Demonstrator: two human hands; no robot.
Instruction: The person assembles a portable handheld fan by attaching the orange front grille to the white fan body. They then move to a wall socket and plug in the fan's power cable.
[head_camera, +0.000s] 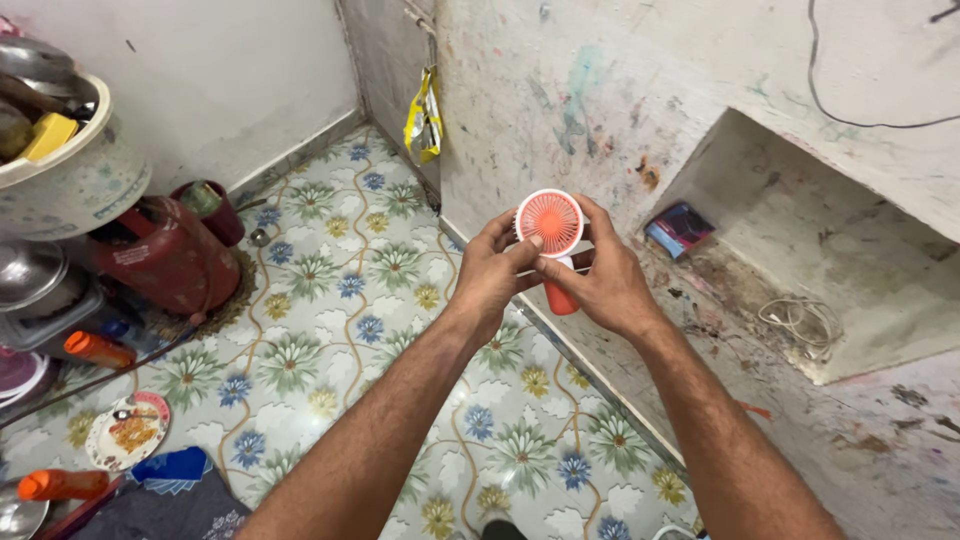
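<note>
A small hand-held fan (550, 222) with a round white and orange-red head and an orange handle is held up in front of me, over the floral floor. My left hand (490, 272) grips the left side of the fan's head, fingers curled on its rim. From the right, my right hand (600, 280) wraps around the handle, with its thumb pressed on the neck just below the head. Most of the handle is hidden by my right hand; only its orange lower end shows.
A wall recess (800, 260) at the right holds a small dark box (678, 228) and a coiled white cable (805, 318). A red gas cylinder (165, 255), pots, orange bottles (98, 349) and a dirty plate (127, 430) crowd the left. A yellow packet (424, 118) hangs in the corner.
</note>
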